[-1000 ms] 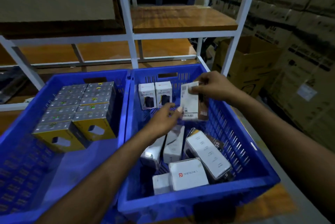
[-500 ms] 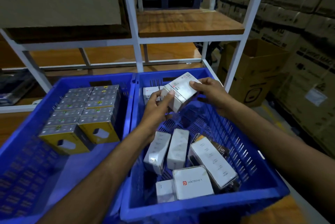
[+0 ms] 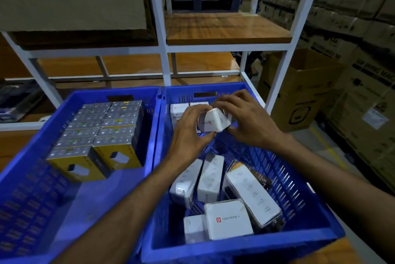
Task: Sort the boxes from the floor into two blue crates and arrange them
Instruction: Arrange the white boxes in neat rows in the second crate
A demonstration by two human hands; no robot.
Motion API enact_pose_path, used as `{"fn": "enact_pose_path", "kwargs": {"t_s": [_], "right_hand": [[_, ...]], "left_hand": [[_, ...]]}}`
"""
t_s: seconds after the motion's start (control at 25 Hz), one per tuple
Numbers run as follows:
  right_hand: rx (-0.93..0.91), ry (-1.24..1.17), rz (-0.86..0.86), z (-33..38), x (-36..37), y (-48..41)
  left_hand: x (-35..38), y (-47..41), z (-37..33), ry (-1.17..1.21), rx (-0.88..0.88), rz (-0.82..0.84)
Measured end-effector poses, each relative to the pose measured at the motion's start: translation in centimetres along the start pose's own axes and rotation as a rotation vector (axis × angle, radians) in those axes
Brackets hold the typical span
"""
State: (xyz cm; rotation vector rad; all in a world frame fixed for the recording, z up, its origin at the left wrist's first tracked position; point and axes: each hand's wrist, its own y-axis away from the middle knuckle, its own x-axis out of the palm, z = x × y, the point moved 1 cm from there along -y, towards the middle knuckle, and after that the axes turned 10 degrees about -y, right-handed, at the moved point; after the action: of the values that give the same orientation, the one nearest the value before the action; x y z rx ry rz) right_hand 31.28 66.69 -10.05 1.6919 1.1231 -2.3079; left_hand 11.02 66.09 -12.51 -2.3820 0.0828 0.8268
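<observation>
Head view: a white box [image 3: 213,121] is gripped between the curled fingers of the left hand [image 3: 190,131] and the right hand [image 3: 245,118], held above the far end of the right blue crate [image 3: 299,178]. Loose white boxes [image 3: 210,178] are seen below; yellow boxes [image 3: 96,135] are stacked in the left blue crate [image 3: 32,188].

A warehouse: stacked cardboard cartons [image 3: 352,7] beside white metal shelving [image 3: 158,28].

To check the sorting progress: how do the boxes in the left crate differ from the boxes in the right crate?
The left-crate boxes are yellow and grey; the right-crate boxes are mostly white. The left-crate boxes stand in two tidy rows; most right-crate boxes lie loose at mixed angles. Both sets sit in blue crates.
</observation>
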Motion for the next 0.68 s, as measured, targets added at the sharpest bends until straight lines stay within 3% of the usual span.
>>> {"fn": "enact_pose_path", "kwargs": {"t_s": [0.12,0.32,0.6,0.68], "right_hand": [[0.114,-0.131,-0.045,-0.4,0.1,0.0],[0.492,-1.032,-0.033,0.0,0.1,0.0],[0.744,-1.487,-0.009,-0.5,0.3,-0.2],[0.81,-1.471,-0.037,-0.2,0.6,-0.7]], "left_hand": [[-0.1,-0.3,0.1,-0.016,-0.006,-0.102],[0.2,-0.4,2.2,0.145,-0.304,0.024],[-0.1,-0.3,0.6,0.148,-0.153,-0.029],[0.0,0.0,0.1,0.1,-0.083,-0.035]]}}
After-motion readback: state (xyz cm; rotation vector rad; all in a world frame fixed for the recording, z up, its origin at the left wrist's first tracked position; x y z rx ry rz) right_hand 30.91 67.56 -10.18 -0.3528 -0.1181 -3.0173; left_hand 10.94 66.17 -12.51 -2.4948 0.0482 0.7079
